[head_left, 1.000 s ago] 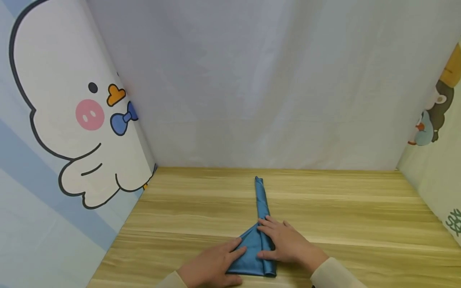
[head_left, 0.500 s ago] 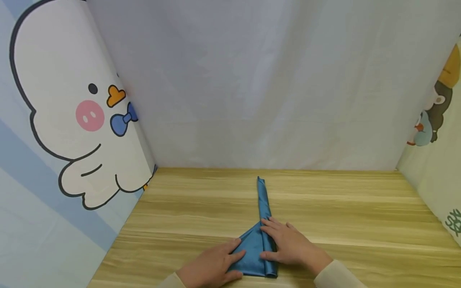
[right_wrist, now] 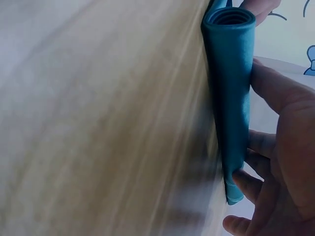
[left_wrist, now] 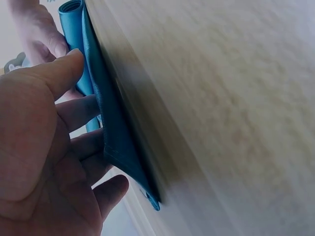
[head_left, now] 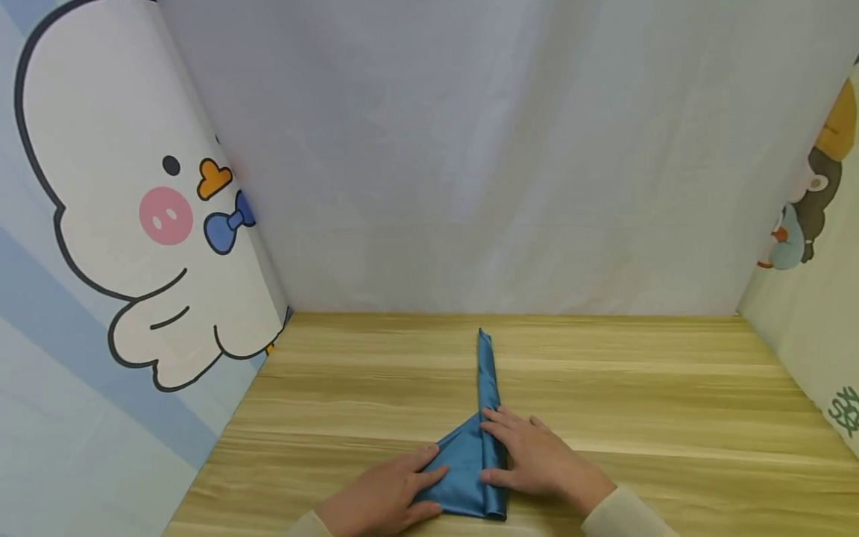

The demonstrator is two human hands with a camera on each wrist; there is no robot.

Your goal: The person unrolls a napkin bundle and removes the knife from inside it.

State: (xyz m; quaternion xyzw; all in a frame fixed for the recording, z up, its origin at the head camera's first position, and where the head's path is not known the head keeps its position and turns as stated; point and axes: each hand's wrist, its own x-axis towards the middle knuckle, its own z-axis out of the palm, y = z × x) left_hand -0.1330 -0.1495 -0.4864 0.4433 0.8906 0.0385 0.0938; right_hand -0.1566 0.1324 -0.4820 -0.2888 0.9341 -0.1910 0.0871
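A shiny blue cloth [head_left: 459, 477] lies on the wooden table, its right side wound into a long narrow roll [head_left: 488, 373] that points away from me. The unrolled part forms a flat slanted flap on the left. My left hand [head_left: 379, 492] rests fingertips on that flap, fingers extended. On the roll's near half, my right hand [head_left: 537, 455] presses with its fingertips and thumb. The right wrist view shows the roll's spiral end [right_wrist: 230, 18] and the fingers along its side. In the left wrist view the flap's stitched edge [left_wrist: 102, 105] runs beneath the left fingertips.
The wooden table [head_left: 671, 403] reaches back to a pale grey curtain [head_left: 470, 164]. A panel with a cartoon duck [head_left: 107, 171] stands at the left, and another printed panel [head_left: 812, 313] at the right.
The cloth shifted slightly right, then back left with its near end a little farther left. My left hand has slid slightly left; the right hand stays on the roll.
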